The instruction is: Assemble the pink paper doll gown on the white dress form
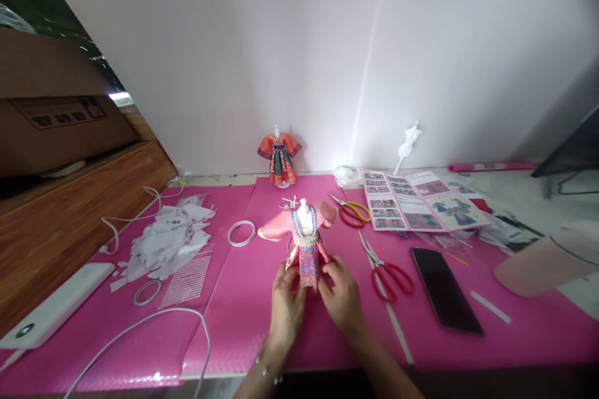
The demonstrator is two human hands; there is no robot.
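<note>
A small white doll mannequin [304, 217] stands upright in front of me, wearing a pink doll dress [309, 262] with wide sleeves, a pearl-like waistband and a patterned front panel. My left hand [286, 302] pinches the lower left side of the skirt. On the other side, my right hand [340, 296] has its fingers closed on the skirt's right edge. The fingertips are partly hidden by the cloth. To the right lie red-handled scissors [392, 279]; farther back is a second pair with a red and a yellow handle [353, 212].
A dressed orange mannequin [279, 159] stands by the wall. On the left are white scraps [171, 237], a tape roll [241, 233], a sheet of beads [186, 279] and a power bank [58, 305]. On the right are a phone [445, 290], an instruction leaflet [421, 199] and a cup [545, 262].
</note>
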